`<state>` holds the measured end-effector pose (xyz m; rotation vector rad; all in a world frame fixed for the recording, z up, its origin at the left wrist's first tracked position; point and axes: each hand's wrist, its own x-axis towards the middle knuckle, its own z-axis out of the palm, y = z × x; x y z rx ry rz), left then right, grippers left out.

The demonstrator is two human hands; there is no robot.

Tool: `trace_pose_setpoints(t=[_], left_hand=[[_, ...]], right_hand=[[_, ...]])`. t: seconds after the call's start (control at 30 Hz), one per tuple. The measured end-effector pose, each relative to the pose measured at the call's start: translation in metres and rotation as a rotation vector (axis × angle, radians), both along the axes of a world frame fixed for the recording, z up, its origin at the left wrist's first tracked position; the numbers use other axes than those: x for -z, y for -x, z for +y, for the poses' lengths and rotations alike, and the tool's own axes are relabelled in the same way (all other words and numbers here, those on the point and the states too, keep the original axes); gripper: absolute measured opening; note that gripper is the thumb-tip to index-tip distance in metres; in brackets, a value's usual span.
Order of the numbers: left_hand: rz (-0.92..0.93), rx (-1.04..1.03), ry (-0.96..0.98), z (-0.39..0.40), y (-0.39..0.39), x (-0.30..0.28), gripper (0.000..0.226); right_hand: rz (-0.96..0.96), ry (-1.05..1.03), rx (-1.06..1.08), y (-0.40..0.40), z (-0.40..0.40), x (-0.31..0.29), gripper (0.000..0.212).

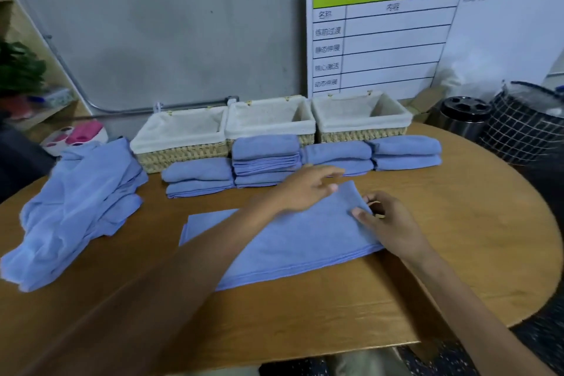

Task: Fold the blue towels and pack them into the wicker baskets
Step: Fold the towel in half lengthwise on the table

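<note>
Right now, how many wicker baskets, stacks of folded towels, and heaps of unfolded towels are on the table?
Wicker baskets: 3
Folded blue towel stacks: 4
Unfolded towel heaps: 1
Total: 8

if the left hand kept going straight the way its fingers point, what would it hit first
The left hand points right and slightly toward the back, above the towel being folded. Going straight on, it would probably meet the low folded towel stack in front of the right basket first, though depth is unclear.
</note>
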<state>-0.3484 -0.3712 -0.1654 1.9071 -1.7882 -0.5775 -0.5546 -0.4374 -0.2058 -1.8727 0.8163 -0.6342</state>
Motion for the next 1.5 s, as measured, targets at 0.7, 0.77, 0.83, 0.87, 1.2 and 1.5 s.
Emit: trace_pose_setpoints(t=[0.7,0.77,0.83,0.87,1.2,1.5], left_hand=[[0.616,0.046,0.054,-0.055,0.011,-0.023,0.028],[0.778,-0.015,0.042,-0.028,-0.001,-0.033,0.022],[0.956,-0.056,0.033,0.001,-0.017,-0.042,0.033],[1.003,-0.077,0.033,0.016,-0.026,-0.045,0.043],[0.858,-0.310,0.122,0.124,-0.075,-0.032,0.068],[0.485,-0.440,0.161,0.156,-0.080,0.030,0.050]], right_hand=[[-0.280,0.289,0.234,0.048,0.000,-0.020,0.041],[-0.328,0.371,0.160,0.032,0.021,-0.034,0.040],[-0.336,0.409,0.075,0.014,0.045,-0.045,0.039],[-0.327,0.433,0.040,0.005,0.056,-0.048,0.040],[-0.180,0.654,-0.200,-0.069,0.128,-0.015,0.045],[0.020,0.577,-0.431,-0.064,0.150,0.012,0.029]])
